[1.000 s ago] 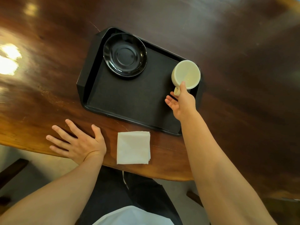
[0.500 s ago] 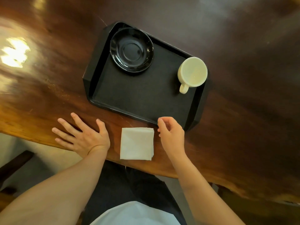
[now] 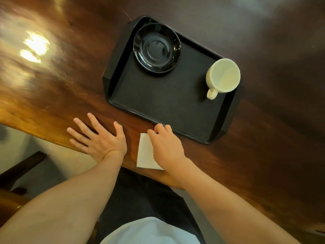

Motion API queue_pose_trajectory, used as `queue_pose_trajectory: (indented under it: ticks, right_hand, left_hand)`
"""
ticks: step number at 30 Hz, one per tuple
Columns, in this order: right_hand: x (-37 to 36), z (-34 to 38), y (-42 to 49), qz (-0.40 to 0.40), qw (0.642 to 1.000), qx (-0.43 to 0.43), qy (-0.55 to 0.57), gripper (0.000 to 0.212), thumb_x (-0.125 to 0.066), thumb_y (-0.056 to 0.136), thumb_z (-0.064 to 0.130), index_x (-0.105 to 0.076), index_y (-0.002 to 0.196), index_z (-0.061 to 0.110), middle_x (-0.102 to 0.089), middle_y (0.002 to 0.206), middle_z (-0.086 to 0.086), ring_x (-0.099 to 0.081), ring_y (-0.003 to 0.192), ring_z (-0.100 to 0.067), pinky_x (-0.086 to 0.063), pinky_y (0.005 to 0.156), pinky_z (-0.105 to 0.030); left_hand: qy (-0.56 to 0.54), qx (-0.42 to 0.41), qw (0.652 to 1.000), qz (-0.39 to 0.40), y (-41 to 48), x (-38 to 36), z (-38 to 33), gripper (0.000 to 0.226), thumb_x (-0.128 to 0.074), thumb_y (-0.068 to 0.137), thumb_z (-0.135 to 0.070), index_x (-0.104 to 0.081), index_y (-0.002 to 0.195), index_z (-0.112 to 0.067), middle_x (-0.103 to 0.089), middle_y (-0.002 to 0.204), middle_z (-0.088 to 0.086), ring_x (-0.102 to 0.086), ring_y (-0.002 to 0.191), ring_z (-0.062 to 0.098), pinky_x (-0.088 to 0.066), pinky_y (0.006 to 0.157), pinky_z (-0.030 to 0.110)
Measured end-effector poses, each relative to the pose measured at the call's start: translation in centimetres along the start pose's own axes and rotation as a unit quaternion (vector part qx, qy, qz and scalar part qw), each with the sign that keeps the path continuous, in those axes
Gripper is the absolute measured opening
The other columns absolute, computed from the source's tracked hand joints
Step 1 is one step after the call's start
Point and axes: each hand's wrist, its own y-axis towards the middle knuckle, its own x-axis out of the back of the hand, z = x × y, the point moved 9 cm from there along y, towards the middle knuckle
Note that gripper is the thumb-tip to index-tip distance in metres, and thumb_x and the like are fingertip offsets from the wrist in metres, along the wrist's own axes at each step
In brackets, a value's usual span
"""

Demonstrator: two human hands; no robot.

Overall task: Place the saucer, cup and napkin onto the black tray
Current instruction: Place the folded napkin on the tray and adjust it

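Table (image 3: pixel 58 88): broad, dark polished wood, glossy with bright light patches toward the left; its near edge runs across in front of the seated person.

Black tray (image 3: pixel 167 106): rectangular with clipped corners, lying flat on the table and turned at an angle, its near rim just beyond the person's right hand.

Saucer (image 3: pixel 156 48): black, glossy, round, resting inside the tray in the far left corner.

Cup (image 3: pixel 223 75): cream-coloured, upright, inside the tray against the right rim, its handle pointing toward the person. Well apart from the saucer and from both hands.

Left hand (image 3: pixel 100 140): lying palm down on the table near its front edge, fingers spread and flat, holding nothing. It sits just to the left of the napkin, with a strip of bare wood between.

Right hand (image 3: pixel 166 147): resting over the right part of the napkin, fingers curled down at its far edge, close to the tray's near rim. Whether they have actually pinched the paper cannot be told.

Napkin (image 3: pixel 145 152): white, folded square, flat on the table between the two hands, outside the tray, its right side hidden under the right hand.
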Motion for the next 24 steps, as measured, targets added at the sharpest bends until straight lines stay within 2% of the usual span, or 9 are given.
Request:
queue_pose_trajectory:
  ticks: [6, 9, 13, 16, 18, 21, 24]
  right_hand:
    - [-0.1, 0.4, 0.4, 0.009, 1.0, -0.004, -0.027, 0.067, -0.082, 0.074, 0.023, -0.045, 0.13, 0.016, -0.055, 0.124, -0.011, -0.052, 0.109, -0.027, -0.053, 0.076, -0.034]
    - [-0.1, 0.0, 0.7, 0.008, 1.0, -0.011, -0.024, 0.047, -0.078, 0.079, 0.021, -0.054, 0.12, 0.015, -0.062, 0.11, -0.009, -0.054, 0.096, -0.023, -0.048, 0.07, -0.03]
    - [-0.8, -1.0, 0.6, 0.044, 0.999, -0.028, 0.004, 0.034, -0.071, 0.085, 0.023, -0.062, 0.117, 0.017, -0.06, 0.107, -0.006, -0.051, 0.098, -0.022, -0.049, 0.076, -0.032]
    - [-0.4, -1.9, 0.1, 0.059, 0.995, -0.037, 0.075, 0.023, -0.07, 0.085, 0.026, -0.064, 0.108, 0.022, -0.053, 0.099, 0.0, -0.046, 0.094, -0.017, -0.045, 0.075, -0.028]
    - [-0.1, -2.4, -0.3, 0.09, 0.983, -0.032, 0.156, 0.016, -0.069, 0.087, 0.031, -0.059, 0.098, 0.028, -0.053, 0.097, 0.006, -0.052, 0.091, -0.014, -0.046, 0.073, -0.024]
    - [1.2, -3.2, -0.9, 0.131, 0.947, -0.032, 0.291, 0.023, -0.068, 0.088, 0.035, -0.056, 0.107, 0.032, -0.058, 0.101, 0.011, -0.06, 0.088, -0.011, -0.05, 0.067, -0.018]
    - [3.3, -4.8, -0.7, 0.11, 0.907, -0.05, 0.405, 0.028, -0.067, 0.088, 0.033, -0.061, 0.115, 0.03, -0.068, 0.105, 0.013, -0.066, 0.094, -0.008, -0.057, 0.075, -0.026]
  left_hand:
    - [-0.003, 0.001, 1.0, 0.0, -0.1, 0.1, 0.0, 0.086, -0.032, 0.096, -0.068, -0.022, 0.166, -0.021, -0.012, 0.174, 0.019, -0.008, 0.158, 0.047, -0.003, 0.125, 0.061]
    - [-0.002, 0.001, 1.0, 0.002, 0.0, 0.1, 0.0, 0.086, -0.031, 0.095, -0.069, -0.022, 0.166, -0.021, -0.012, 0.174, 0.019, -0.008, 0.158, 0.047, -0.004, 0.125, 0.061]
    - [0.001, 0.002, 1.0, 0.007, 0.0, 0.3, 0.0, 0.087, -0.03, 0.095, -0.069, -0.022, 0.167, -0.02, -0.012, 0.174, 0.019, -0.008, 0.158, 0.047, -0.003, 0.125, 0.06]
    - [-0.001, 0.002, 1.0, 0.006, -0.1, 0.3, -0.1, 0.087, -0.031, 0.095, -0.069, -0.023, 0.166, -0.02, -0.012, 0.174, 0.019, -0.008, 0.158, 0.048, -0.002, 0.125, 0.06]
    - [-0.001, 0.003, 1.0, 0.006, -0.1, 0.4, -0.2, 0.087, -0.032, 0.095, -0.068, -0.024, 0.166, -0.02, -0.013, 0.173, 0.019, -0.009, 0.158, 0.048, -0.002, 0.125, 0.06]
    - [0.0, 0.002, 1.0, 0.013, 0.0, 0.4, -0.1, 0.087, -0.033, 0.095, -0.067, -0.025, 0.167, -0.019, -0.012, 0.174, 0.019, -0.007, 0.158, 0.048, -0.002, 0.125, 0.061]
    - [0.002, 0.0, 1.0, 0.015, 0.0, 0.2, -0.1, 0.087, -0.032, 0.095, -0.068, -0.023, 0.167, -0.019, -0.011, 0.174, 0.019, -0.006, 0.159, 0.048, -0.002, 0.124, 0.061]
